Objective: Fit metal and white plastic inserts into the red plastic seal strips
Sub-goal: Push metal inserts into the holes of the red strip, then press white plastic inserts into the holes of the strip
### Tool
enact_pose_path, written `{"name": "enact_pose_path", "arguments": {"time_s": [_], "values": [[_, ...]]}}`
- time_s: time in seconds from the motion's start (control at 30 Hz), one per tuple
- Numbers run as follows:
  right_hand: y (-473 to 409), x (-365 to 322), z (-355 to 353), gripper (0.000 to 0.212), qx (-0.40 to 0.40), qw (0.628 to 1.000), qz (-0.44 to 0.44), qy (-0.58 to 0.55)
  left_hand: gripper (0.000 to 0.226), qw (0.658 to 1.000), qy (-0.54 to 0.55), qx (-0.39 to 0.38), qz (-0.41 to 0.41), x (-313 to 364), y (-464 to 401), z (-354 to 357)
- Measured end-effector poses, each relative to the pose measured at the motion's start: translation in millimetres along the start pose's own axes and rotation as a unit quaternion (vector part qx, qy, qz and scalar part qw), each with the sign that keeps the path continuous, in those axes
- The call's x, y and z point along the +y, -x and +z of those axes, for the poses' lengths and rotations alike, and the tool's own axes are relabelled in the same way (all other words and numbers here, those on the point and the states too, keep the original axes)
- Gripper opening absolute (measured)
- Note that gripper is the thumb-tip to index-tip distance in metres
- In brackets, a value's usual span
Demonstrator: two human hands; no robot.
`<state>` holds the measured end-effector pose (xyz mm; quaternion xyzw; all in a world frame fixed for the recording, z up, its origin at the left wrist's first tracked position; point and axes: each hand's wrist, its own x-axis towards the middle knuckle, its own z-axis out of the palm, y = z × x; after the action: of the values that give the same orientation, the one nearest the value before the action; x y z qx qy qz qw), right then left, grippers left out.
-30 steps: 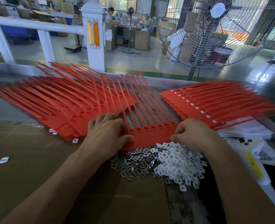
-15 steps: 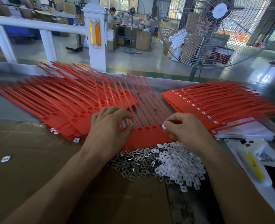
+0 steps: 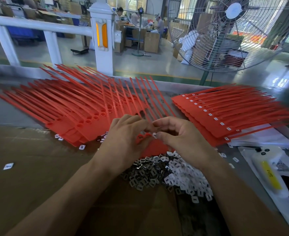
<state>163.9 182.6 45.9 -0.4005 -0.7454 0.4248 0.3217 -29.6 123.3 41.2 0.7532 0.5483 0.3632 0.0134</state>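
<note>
Red seal strips [image 3: 82,108] lie fanned over the bench's far left, heads toward the person and sockets still empty, so the next one can be drawn without a reach. One strip from the middle fan [image 3: 157,149] sits with its head lifted between the two hands. The left hand [image 3: 123,142] curls round that head, its fingers [image 3: 137,120] bent over the top, apparently to steady the socket and turn it upward. The right hand [image 3: 179,138] pinches a small white plastic insert [image 3: 154,135] at its fingertips, just beside the socket, seemingly lined up to be pressed in; whether a metal piece already sits in that socket I cannot tell, since the hands cover it.

Both supplies are heaped at the near edge, right below the wrists: the grey metal inserts [image 3: 142,174] on the left, the white plastic inserts [image 3: 188,174] touching them on the right, so each is a short dip away. Brown cardboard [image 3: 38,167] covers the near left of the bench, with a few stray inserts on it. Finished strips [image 3: 225,113], showing white in their sockets, are stacked at the far right, well apart from the unfilled fan, which keeps done and undone work from mixing.
</note>
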Motion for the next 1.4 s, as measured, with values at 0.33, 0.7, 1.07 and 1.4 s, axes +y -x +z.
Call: {"name": "enact_pose_path", "arguments": {"time_s": [0.33, 0.7, 1.07, 1.4], "values": [[0.8, 0.7, -0.7, 0.02, 0.024, 0.999, 0.003, 0.045, 0.015, 0.999, -0.041, 0.008, -0.006, -7.1, -1.2, -7.5], [0.4, 16.8, -29.1, 0.007, -0.02, 0.968, 0.049, 0.245, 0.01, 0.954, -0.037, -0.094, -0.282, -38.4, -7.4, -50.9], [-0.1, 19.8, -28.2, 0.007, -0.017, 0.967, 0.072, 0.245, 0.013, 0.935, -0.053, -0.165, -0.308, -36.8, -5.3, -55.7], [3.6, 12.8, -33.9, 0.007, -0.041, 0.969, 0.049, 0.238, 0.036, 0.931, -0.043, -0.134, -0.338, -47.5, -6.7, -55.1]]}}
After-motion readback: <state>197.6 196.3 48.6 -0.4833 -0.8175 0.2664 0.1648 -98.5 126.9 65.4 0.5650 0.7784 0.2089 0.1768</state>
